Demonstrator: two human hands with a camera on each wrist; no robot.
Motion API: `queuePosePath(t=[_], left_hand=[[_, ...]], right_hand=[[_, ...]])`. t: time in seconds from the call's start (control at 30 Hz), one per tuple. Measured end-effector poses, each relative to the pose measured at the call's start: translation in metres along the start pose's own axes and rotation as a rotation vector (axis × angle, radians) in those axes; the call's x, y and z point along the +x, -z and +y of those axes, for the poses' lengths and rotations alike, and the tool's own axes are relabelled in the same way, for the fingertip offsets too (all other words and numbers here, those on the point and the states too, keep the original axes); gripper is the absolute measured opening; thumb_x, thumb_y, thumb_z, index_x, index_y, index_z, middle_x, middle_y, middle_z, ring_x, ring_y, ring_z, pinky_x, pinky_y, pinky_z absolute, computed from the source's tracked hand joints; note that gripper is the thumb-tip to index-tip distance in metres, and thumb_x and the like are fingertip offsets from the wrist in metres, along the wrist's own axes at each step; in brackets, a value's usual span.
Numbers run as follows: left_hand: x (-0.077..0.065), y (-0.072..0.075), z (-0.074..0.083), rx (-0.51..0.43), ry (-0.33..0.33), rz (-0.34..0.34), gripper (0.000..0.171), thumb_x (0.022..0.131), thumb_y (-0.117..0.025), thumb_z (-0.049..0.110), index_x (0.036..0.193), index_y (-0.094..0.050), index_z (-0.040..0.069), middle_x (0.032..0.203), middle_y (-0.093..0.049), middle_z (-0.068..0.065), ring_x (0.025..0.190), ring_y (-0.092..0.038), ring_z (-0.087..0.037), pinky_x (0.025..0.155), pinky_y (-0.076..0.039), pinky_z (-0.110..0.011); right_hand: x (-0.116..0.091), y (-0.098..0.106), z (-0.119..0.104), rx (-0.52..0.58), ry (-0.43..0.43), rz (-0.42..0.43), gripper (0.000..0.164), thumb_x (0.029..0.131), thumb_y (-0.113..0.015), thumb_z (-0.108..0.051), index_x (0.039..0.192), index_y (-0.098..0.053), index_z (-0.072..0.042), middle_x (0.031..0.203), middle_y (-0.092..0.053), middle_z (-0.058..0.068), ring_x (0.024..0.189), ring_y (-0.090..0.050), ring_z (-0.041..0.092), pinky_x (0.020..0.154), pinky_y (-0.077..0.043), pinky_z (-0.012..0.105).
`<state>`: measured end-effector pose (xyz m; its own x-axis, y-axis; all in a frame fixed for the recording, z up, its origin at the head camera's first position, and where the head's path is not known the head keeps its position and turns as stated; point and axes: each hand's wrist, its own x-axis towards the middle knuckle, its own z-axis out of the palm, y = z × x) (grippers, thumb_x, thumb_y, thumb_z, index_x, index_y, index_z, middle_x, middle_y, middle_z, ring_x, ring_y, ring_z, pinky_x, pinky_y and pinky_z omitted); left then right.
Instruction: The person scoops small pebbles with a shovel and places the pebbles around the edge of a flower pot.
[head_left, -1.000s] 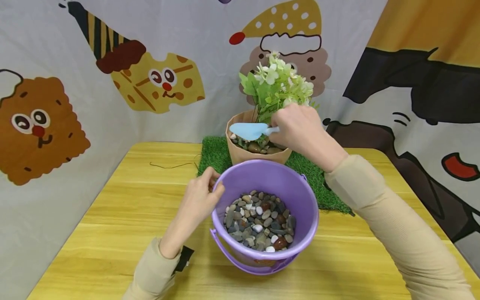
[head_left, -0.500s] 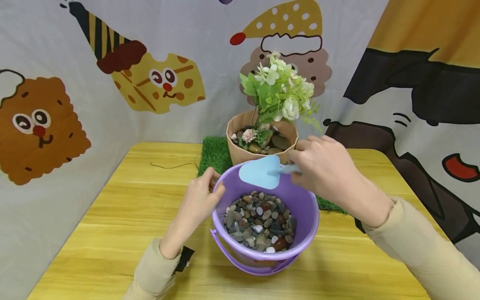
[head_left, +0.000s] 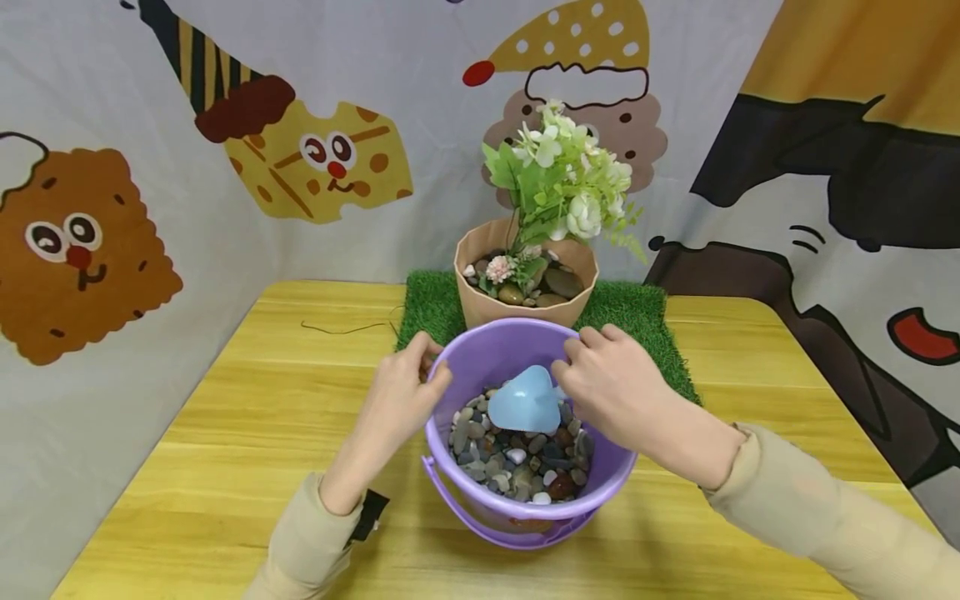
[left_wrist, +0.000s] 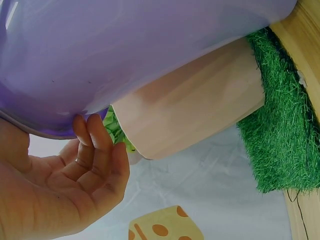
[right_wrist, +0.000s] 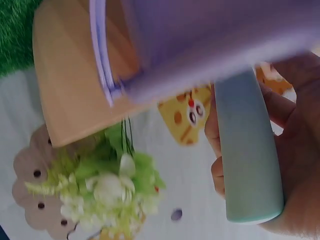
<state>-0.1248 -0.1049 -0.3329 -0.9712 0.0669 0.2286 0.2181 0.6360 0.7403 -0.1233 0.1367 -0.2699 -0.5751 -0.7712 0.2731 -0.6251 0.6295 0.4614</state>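
Observation:
A purple bucket point(head_left: 607, 487) stands on the table with pebbles point(head_left: 517, 467) of grey, white and brown in its bottom. My left hand point(head_left: 397, 396) grips the bucket's rim at the left, thumb inside and fingers outside; the left wrist view shows those fingers point(left_wrist: 100, 145) against the outer wall. My right hand point(head_left: 618, 387) holds a light blue toy shovel point(head_left: 528, 404) over the bucket's right rim. Its blade is down inside the bucket, just over the pebbles; whether it touches them I cannot tell. In the right wrist view the fingers wrap round the thick shovel handle point(right_wrist: 250, 155).
Behind the bucket, a peach flowerpot point(head_left: 517, 315) with stones and pale flowers point(head_left: 562, 175) stands on a green turf mat point(head_left: 645, 325). The bucket's handle point(head_left: 480, 529) hangs down in front. A thin dark wire point(head_left: 345, 329) lies on the wooden table point(head_left: 247, 417).
My right hand has come from above the flowerpot toward me and down, bringing the shovel blade into the bucket. The left hand stays at the rim.

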Motion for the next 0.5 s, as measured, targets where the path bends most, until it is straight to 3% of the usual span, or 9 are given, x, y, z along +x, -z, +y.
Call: queuePosePath(t=[0.17, 0.5], left_hand=[[0.0, 0.0, 0.0, 0.009, -0.003, 0.003, 0.013, 0.085, -0.056, 0.009, 0.097, -0.058, 0.004, 0.073, -0.061, -0.007, 0.055, -0.051, -0.013, 0.043, -0.045, -0.019], [0.001, 0.0, 0.001, 0.0, -0.004, -0.001, 0.012, 0.085, -0.055, 0.008, 0.097, -0.058, 0.004, 0.071, -0.059, -0.006, 0.053, -0.049, -0.013, 0.041, -0.043, -0.019]], right_hand=[[0.004, -0.017, -0.011, -0.024, 0.053, 0.013, 0.02, 0.06, -0.077, -0.013, 0.062, -0.057, -0.013, 0.064, -0.055, 0.003, 0.063, -0.049, 0.021, 0.055, -0.04, 0.03], [0.007, -0.034, -0.018, 0.035, 0.104, -0.013, 0.024, 0.058, -0.08, -0.026, 0.064, -0.06, -0.014, 0.063, -0.056, 0.001, 0.06, -0.047, 0.02, 0.054, -0.037, 0.028]])
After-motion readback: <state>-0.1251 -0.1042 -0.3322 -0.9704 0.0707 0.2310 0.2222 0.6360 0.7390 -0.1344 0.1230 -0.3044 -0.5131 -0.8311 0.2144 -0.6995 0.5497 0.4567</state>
